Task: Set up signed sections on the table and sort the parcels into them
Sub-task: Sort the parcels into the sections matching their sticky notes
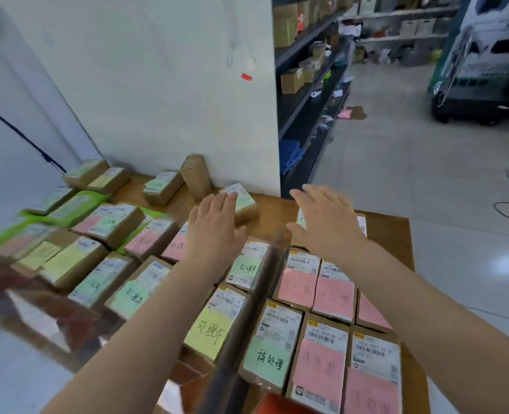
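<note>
Many small cardboard parcels cover the wooden table (387, 231), each carrying a pink, green or yellow handwritten note. Pink-noted parcels (316, 288) cluster at the right; green-noted (133, 297) and yellow-noted ones (208, 330) lie in the middle and left. My left hand (214, 228) reaches forward with straight fingers, its tips at a green-noted parcel (241, 198) near the wall. My right hand (325, 219) is spread flat above another parcel (362, 224) at the table's far right. Neither hand holds anything. A dark strip (247, 318) runs diagonally between the parcels.
A white wall (157, 85) backs the table. One brown box (196, 174) stands upright against it. Dark shelving (310, 85) with boxes runs along the right of the wall. Tiled floor (426, 174) lies beyond the table's right edge, with cables on it.
</note>
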`<move>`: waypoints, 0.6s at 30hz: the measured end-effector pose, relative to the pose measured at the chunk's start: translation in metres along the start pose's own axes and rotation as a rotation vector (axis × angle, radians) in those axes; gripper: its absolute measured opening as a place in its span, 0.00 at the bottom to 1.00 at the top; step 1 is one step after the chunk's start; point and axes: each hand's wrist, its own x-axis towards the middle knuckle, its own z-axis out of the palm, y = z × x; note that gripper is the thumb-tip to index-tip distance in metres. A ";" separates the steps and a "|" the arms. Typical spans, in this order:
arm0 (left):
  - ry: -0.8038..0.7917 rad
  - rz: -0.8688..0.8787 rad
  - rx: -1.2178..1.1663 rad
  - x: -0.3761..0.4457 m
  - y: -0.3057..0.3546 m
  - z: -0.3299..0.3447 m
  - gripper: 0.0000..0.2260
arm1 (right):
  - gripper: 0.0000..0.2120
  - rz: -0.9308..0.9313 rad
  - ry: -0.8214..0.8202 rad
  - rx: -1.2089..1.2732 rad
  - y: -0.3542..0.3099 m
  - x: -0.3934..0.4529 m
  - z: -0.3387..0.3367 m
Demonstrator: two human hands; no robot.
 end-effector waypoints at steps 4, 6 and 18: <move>0.031 -0.080 0.060 -0.033 -0.035 -0.027 0.29 | 0.27 -0.095 0.044 -0.026 -0.044 -0.005 -0.010; 0.044 -0.122 0.079 -0.049 -0.054 -0.042 0.29 | 0.27 -0.136 0.047 -0.024 -0.068 -0.010 -0.015; 0.046 -0.168 0.096 -0.108 -0.176 -0.084 0.28 | 0.28 -0.128 0.049 -0.008 -0.203 -0.031 -0.018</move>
